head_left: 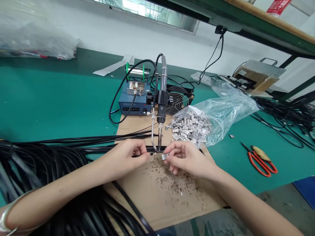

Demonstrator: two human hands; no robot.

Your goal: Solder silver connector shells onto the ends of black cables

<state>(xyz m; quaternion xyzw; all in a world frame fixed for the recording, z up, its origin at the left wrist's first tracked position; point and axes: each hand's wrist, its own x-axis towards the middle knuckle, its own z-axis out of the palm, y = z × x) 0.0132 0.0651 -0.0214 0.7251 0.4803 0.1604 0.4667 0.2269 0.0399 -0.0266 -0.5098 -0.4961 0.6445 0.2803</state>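
Connector (pixel 165 156) juts from the right hand (pixel 185 156), fingers (pixel 175 160) pinching it, just beside the cable (pixel 152 154) pinched by the left hand (pixel 131 154).

Worktop (pixel 61 98) looks smooth and kinda satin, sheet (pixel 137 196) on it is matt cardboard, cables (pixel 56 154) semi-glossy plastic, bag (pixel 232 105) crinkly shiny plastic, connectors (pixel 187 127) bare metal.

A pale, shiny band (pixel 4 220) wraps the left forearm (pixel 76 178); the right forearm (pixel 246 200) is bare.
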